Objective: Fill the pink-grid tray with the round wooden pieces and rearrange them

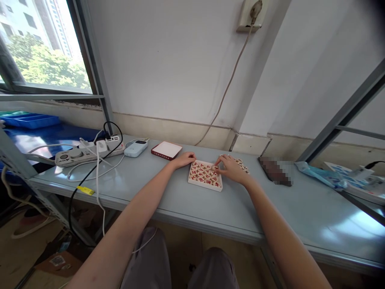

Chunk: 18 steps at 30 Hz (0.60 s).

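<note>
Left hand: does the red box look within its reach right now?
Likely yes: the red box lies close to the left hand, on its left, and nothing stands between them, though that hand is at the white tray.

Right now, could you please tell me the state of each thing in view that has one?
White tray: open-topped, lying flat.
Pieces in the tray: red characters up.
Left hand: touching the tray's far left corner.
Right hand: fingertips at pieces in the tray.
Loose pieces: outside the tray, partly hidden.
Red-and-white box: white face up, apart from the tray.
Power strip: plugs inserted.
Wall socket: plug inserted.
</note>
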{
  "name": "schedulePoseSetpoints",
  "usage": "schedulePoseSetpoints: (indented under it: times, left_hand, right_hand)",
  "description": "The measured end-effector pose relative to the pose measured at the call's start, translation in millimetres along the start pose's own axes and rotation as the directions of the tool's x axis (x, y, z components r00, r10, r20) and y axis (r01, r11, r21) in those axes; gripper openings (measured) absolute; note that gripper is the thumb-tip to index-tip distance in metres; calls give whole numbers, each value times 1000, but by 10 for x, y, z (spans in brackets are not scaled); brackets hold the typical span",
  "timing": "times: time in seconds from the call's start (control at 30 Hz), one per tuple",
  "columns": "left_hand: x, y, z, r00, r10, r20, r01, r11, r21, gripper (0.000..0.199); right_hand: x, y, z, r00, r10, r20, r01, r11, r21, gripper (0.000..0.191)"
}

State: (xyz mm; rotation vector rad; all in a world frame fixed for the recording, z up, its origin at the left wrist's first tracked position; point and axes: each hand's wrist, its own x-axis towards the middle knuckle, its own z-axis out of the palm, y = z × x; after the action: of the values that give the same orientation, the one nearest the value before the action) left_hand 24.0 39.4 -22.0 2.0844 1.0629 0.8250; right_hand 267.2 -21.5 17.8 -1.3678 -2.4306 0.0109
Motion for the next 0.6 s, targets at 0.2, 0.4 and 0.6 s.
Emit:
schedulePoseSetpoints:
  times: [0.2,0.4,0.6]
  left_hand:
    - [-7,8,-1,1000,11,-3,-11,1000,1,17]
    - [-2,9,-1,1000,-2,1,2,1000,4,17]
    - [3,-11,4,1000,6,0,-6,1000,-14,17]
  right_hand:
    - [0,6,-69,999,11,50,-19,987,161,23]
    - [-3,-44,-80,996,13,93,-31,979,199,11]
    - [21,-41,-55,996,25,91,-44,974,222,20]
